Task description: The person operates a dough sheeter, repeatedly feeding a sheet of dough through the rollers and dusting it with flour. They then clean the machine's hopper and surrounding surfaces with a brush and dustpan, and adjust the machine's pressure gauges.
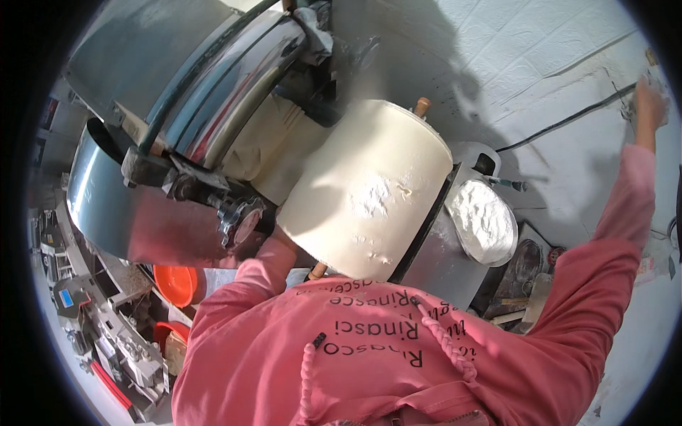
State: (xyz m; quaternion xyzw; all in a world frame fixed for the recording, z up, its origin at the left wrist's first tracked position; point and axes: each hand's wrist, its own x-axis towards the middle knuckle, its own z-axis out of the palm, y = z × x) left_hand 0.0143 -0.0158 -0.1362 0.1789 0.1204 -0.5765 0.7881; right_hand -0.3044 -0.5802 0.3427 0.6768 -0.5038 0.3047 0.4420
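A thick roll of pale dough (366, 184) is wound on a wooden rolling pin (422, 107), whose handles stick out at both ends. A dough sheet (291, 165) runs from the rollers of the dough sheeter (245, 78) to this roll. My left hand (285, 240) is at the roll's near left side, its fingers hidden behind the dough. Far out to the right, my right arm is stretched toward the wall, and my right hand (650, 106) is up against it near a dark cable. Its fingers are too small and blurred to make out.
Right of the roll, a white tub of flour (483, 221) stands on a metal surface (444, 255). A round handwheel (245, 224) juts from the machine's near side. Orange basins (175, 284) are at lower left. A black cable (568, 117) runs along the white wall.
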